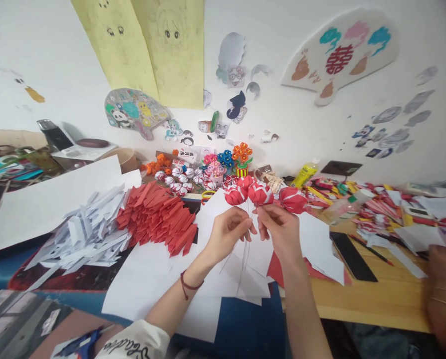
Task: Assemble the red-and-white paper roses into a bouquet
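Several red-and-white folded paper flowers (pixel 261 194) on thin wire stems (pixel 242 267) are bunched in front of me. Beneath the blooms, my left hand (pixel 232 230) pinches the stems between thumb and fingers. My right hand (pixel 280 225) is closed close beside it, its fingertips at the stem of a paper flower; part of its grip is hidden. One more red bloom (pixel 293 199) shows just above my right hand. The wires hang down over white paper sheets (pixel 151 279).
To the left lie piles of folded white paper strips (pixel 92 234) and red paper strips (pixel 157 214). Finished paper balls (pixel 180 182) and a small pot of orange flowers (pixel 242 157) stand behind. At right are a black phone (pixel 353 257) and another person's hand (pixel 443 279).
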`<move>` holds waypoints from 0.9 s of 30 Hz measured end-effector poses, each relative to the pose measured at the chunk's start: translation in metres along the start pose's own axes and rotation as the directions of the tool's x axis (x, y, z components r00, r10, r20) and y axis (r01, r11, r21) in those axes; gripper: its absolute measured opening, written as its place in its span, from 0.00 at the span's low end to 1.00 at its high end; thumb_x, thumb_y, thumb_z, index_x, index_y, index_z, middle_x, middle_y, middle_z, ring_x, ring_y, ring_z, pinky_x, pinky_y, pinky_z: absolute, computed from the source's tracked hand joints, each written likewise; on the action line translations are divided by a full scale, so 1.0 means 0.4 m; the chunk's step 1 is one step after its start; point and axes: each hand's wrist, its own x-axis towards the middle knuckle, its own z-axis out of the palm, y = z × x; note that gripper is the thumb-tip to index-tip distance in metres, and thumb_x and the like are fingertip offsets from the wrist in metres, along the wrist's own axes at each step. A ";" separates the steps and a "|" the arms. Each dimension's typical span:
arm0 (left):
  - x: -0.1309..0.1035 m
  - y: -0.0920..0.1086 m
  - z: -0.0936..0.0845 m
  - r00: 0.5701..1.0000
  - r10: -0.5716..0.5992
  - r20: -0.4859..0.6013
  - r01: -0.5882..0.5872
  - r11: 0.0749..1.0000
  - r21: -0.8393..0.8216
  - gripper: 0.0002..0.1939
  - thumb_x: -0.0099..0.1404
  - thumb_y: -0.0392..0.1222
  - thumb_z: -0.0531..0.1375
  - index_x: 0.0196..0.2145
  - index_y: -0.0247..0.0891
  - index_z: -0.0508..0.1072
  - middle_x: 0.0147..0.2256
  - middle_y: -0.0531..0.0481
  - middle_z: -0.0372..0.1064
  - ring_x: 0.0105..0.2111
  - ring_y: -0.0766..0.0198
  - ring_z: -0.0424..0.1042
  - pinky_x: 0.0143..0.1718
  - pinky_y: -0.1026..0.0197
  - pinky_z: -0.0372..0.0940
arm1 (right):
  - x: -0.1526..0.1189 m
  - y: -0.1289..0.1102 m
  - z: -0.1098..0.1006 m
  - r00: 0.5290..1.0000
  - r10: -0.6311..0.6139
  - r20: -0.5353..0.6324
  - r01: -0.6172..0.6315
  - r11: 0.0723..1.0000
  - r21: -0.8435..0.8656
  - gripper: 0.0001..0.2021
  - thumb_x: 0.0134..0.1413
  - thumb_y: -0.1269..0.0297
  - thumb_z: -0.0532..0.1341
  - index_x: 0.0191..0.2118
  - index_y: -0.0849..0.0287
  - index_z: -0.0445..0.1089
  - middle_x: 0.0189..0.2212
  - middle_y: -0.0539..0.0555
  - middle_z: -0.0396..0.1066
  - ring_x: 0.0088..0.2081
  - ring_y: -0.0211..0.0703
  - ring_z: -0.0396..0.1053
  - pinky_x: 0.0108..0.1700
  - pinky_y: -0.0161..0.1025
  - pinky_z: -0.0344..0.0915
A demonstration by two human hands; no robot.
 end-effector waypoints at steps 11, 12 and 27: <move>0.019 -0.054 0.021 0.982 0.166 -0.085 -0.141 0.959 0.244 0.07 0.67 0.42 0.60 0.35 0.36 0.68 0.28 0.49 0.75 0.25 0.67 0.73 0.30 0.65 0.67 | 0.002 0.011 -0.017 0.997 -0.055 -0.053 0.046 0.987 -0.154 0.10 0.55 0.58 0.64 0.29 0.60 0.73 0.18 0.46 0.66 0.16 0.31 0.59 0.18 0.30 0.56; 0.021 -0.059 0.024 0.980 0.179 -0.088 -0.151 0.955 0.255 0.07 0.67 0.42 0.60 0.35 0.36 0.68 0.29 0.49 0.75 0.25 0.67 0.73 0.31 0.64 0.68 | 0.002 0.014 -0.020 0.997 -0.049 -0.055 0.039 0.986 -0.160 0.11 0.55 0.58 0.64 0.29 0.60 0.73 0.18 0.46 0.66 0.16 0.31 0.59 0.18 0.31 0.56; 0.039 -0.065 -0.007 0.982 0.178 -0.067 -0.159 0.961 0.225 0.10 0.68 0.45 0.59 0.33 0.35 0.69 0.28 0.47 0.76 0.28 0.64 0.73 0.35 0.62 0.67 | 0.013 0.029 -0.005 0.999 0.014 -0.046 -0.020 0.991 -0.129 0.12 0.54 0.56 0.65 0.26 0.59 0.73 0.16 0.47 0.65 0.17 0.32 0.58 0.19 0.31 0.56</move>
